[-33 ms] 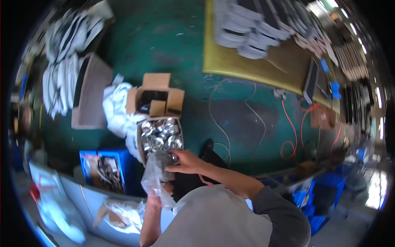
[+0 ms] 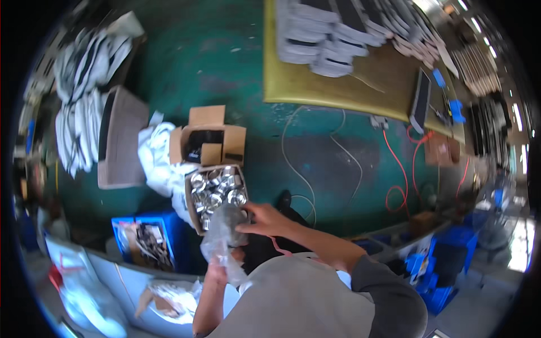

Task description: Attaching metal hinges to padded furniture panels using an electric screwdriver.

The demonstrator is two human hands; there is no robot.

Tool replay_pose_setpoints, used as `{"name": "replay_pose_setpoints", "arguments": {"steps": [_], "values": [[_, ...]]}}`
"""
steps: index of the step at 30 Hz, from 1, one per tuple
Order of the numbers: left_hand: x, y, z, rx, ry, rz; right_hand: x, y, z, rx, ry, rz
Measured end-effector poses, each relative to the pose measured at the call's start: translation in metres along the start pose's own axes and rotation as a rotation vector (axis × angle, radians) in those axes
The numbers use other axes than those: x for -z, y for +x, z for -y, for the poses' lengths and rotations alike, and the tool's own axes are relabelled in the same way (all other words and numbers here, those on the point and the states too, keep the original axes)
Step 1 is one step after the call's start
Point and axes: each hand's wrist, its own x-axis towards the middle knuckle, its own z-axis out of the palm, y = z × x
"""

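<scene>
A clear plastic bag point(image 2: 222, 248) hangs tilted between my hands, greyish at its upper end, where I cannot make out what is inside. My left hand point(image 2: 220, 269) is closed round its lower part, with some fingers hidden behind the film. With thumb and fingers bent, my right hand point(image 2: 264, 219) grips the upper end from the right. Just beyond the bag stands an open cardboard box point(image 2: 189, 209) with several shiny round metal cups point(image 2: 217, 188) in it. The bag covers that box's near edge.
Behind it is another open carton point(image 2: 234, 143) with dark contents. White cloth point(image 2: 155, 143) lies to the left, near a blue bin point(image 2: 169, 225). Stacked grey-white pieces point(image 2: 332, 48) rest on a yellow-topped table point(image 2: 315, 90). Pale and red hoses point(image 2: 394, 152) cross the green floor.
The whole view has shifted slightly. Both hands and the bag sit a little farther right in the picture, still together over the near edge of the box. The grip looks the same.
</scene>
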Motion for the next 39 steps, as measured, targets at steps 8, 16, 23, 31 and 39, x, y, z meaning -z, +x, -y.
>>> {"name": "replay_pose_setpoints", "arguments": {"steps": [8,16,23,31,39], "values": [[-0.227,0.133,0.078,0.294,0.670,0.152,0.158,-0.132,-0.104,-0.139,0.444,-0.608],[-0.324,0.195,0.125,0.378,0.640,0.321,0.211,-0.198,-0.102,-0.134,0.490,-1.013],[-0.366,0.249,0.124,0.295,0.859,0.304,0.277,-0.174,-0.093,-0.164,0.366,-0.884],[-0.438,0.343,0.118,-0.024,1.191,0.559,0.376,-0.119,-0.103,-0.312,0.240,-1.013],[-0.553,0.420,0.144,0.080,1.354,0.506,0.498,-0.116,-0.157,-0.177,0.210,-1.152]]}}
